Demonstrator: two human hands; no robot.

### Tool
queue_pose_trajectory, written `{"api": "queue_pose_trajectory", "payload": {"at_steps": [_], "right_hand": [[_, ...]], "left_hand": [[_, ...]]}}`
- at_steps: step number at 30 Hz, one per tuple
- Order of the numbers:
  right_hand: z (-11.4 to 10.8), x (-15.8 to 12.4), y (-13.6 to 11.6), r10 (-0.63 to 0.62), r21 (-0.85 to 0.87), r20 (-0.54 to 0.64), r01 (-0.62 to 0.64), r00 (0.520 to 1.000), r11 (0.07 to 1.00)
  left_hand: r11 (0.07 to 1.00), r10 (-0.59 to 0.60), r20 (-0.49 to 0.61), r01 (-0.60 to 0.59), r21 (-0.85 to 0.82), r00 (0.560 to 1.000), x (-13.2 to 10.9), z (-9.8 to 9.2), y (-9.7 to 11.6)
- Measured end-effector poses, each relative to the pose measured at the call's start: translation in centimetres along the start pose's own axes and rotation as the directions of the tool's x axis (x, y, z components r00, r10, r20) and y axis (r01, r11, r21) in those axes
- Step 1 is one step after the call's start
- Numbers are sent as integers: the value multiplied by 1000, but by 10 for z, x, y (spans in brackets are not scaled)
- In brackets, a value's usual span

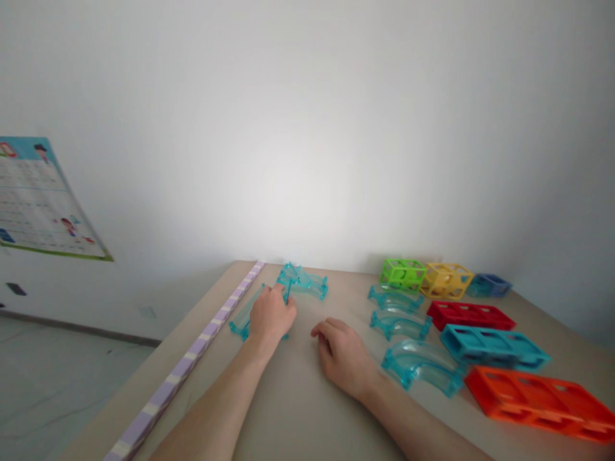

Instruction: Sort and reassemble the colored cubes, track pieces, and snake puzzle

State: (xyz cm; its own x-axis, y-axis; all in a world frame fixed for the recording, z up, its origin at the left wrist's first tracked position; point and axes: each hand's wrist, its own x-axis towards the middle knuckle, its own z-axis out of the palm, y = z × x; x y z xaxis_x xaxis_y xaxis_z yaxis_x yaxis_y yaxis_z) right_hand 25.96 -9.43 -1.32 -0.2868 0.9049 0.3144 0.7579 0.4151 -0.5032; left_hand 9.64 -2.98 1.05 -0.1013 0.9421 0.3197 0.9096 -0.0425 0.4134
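Observation:
My left hand [273,312] is closed at the far left of the table, fingers pinched on a see-through teal track piece [244,320] that my palm partly covers. Just beyond my fingertips lies another joined stretch of teal track [307,282], close to the wall. My right hand [344,355] rests on the tabletop with nothing in it, its fingers loosely bent and the thumb apart from them. To its right lie several curved teal track pieces, the nearest curved piece [423,368] beside my right wrist.
Green [402,275], yellow [446,280] and blue [494,285] frame blocks stand by the wall. Long red [471,315], teal [494,347] and orange [541,403] blocks lie at right. Striped tape [192,355] follows the table's left side. A poster [45,198] hangs left.

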Motion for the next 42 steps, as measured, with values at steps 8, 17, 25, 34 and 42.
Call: {"api": "queue_pose_trajectory", "payload": {"at_steps": [8,17,25,34,42], "right_hand": [[5,2,3,99,295,-14,-91,995,951],[12,4,11,129,212,-61,-113,990,971],[12,7,16,293,494,-164,-178,942,851],[12,9,16,333,841,-161,-47,929,540],[14,7,17,319,861,-125,-57,940,506]], "left_hand": [[984,88,36,-81,-156,995,-8,4,11],[987,27,7,-28,157,1000,-5,-2,-3],[975,52,61,-64,212,997,-2,4,-12],[979,-69,-7,69,193,998,9,-4,-18],[983,-175,141,165,76,974,13,2,-31]]}}
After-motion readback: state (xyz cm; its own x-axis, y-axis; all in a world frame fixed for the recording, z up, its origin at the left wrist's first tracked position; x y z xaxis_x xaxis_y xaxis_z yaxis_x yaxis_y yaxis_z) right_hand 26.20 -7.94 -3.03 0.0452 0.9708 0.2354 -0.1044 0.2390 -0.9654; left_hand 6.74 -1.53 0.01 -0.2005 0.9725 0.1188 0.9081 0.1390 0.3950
